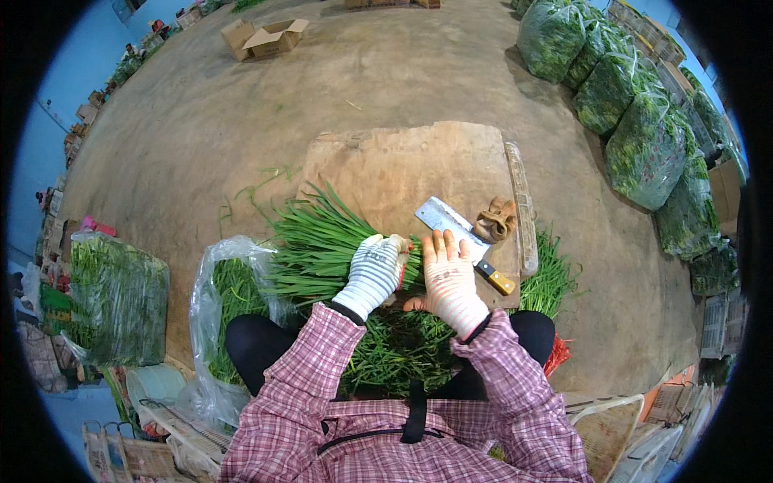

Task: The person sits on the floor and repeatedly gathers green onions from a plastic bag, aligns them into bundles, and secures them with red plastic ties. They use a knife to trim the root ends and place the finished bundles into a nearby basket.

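Note:
A thick bundle of green garlic chives [320,244] lies across a worn wooden board [416,157], its leaf tips fanned to the left. My left hand [375,268], in a white striped knit glove, is closed around the bundle near its right end. At that cut end my right hand [447,278], in an orange-stained glove, is held flat with its fingers spread, touching or very near the stalks. Just beyond the right hand a cleaver [456,223] rests on the board, its yellow-and-black handle toward me. A crumpled brown cloth or leather piece [495,220] sits by the blade.
Loose greens [398,350] fill the space between my knees, with more chives [546,275] right of the board. An open plastic bag of chives [232,302] stands at left. Large bagged vegetables [646,151] line the right side. An open cardboard box [275,39] sits farther off.

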`<state>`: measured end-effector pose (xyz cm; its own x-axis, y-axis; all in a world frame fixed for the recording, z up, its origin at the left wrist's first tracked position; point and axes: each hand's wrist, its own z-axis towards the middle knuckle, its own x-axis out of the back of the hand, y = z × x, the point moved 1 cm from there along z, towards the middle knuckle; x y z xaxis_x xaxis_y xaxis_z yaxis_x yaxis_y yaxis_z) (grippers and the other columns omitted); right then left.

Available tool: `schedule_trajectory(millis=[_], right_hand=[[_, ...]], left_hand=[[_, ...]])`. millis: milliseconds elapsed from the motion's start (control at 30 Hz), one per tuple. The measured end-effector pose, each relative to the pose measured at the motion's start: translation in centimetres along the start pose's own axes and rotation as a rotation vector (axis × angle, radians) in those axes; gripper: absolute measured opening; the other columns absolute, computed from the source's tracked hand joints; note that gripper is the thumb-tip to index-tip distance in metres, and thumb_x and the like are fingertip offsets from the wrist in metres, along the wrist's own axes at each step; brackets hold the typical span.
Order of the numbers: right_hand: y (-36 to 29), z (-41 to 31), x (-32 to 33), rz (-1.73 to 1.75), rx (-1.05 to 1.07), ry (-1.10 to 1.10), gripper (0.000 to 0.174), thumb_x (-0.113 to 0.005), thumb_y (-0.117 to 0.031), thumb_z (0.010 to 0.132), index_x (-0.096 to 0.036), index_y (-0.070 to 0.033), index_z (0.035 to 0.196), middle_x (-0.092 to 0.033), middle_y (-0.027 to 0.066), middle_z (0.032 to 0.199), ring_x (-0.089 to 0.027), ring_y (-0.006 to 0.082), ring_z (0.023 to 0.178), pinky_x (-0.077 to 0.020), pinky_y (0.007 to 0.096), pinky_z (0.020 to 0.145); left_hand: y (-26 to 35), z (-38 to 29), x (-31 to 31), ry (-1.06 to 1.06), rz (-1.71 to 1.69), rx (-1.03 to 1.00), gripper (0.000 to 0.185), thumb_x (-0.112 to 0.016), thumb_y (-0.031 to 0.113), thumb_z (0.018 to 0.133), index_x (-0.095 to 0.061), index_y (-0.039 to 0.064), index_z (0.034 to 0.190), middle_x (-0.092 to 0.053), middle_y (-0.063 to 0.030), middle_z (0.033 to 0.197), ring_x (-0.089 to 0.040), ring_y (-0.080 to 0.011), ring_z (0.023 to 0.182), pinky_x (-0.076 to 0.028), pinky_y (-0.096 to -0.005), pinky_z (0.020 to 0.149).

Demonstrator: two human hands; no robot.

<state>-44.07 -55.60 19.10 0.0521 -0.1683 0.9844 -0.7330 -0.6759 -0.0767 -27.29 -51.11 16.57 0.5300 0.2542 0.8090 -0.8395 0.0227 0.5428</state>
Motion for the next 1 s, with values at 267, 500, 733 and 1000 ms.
schedule_trajectory(millis=[267,500,733,1000], right_hand=[[1.1,2.1,-3.8,0.094,0.054,0.062,0.105,-0.091,-0.05,0.057,-0.046,0.0,0.138,-0.061,0.0136,0.12,-0.057,0.0315,0.119,-0.0409,0.0539,0.106],[2.1,3.4,-2.6,0.094,0.129,-0.022,0.084,-0.092,-0.039,0.061,-0.053,-0.002,0.125,-0.067,0.0159,0.109,-0.067,0.0333,0.103,-0.0543,0.0423,0.088],[2.6,4.1,-3.1,0.118,0.128,-0.071,0.083,-0.093,-0.034,0.063,-0.052,-0.002,0.129,-0.067,0.0179,0.115,-0.068,0.0344,0.107,-0.0554,0.0418,0.092],[3.1,4.8,-2.8,0.139,0.164,-0.154,0.078,-0.092,-0.037,0.066,-0.053,-0.004,0.125,-0.068,0.0172,0.115,-0.067,0.0339,0.11,-0.0557,0.0414,0.093]], left_hand=[[2.0,-0.3,1.8,0.154,0.236,-0.279,0.017,-0.075,0.015,0.079,-0.067,0.013,0.093,-0.072,-0.0096,0.12,-0.06,-0.0325,0.124,-0.031,-0.055,0.118],[2.8,-7.6,1.5,0.257,0.061,-0.319,0.018,-0.07,0.007,0.082,-0.07,0.012,0.099,-0.072,-0.0114,0.092,-0.069,-0.0315,0.079,-0.056,-0.0419,0.07],[4.2,-4.7,0.2,0.017,0.01,-0.228,0.015,-0.067,0.011,0.084,-0.072,0.016,0.097,-0.07,-0.0081,0.09,-0.068,-0.0323,0.083,-0.055,-0.0418,0.072],[0.9,2.6,-2.4,0.142,0.2,-0.162,0.013,-0.067,0.02,0.09,-0.067,0.012,0.101,-0.069,-0.0119,0.089,-0.065,-0.0356,0.098,-0.05,-0.0451,0.097]])
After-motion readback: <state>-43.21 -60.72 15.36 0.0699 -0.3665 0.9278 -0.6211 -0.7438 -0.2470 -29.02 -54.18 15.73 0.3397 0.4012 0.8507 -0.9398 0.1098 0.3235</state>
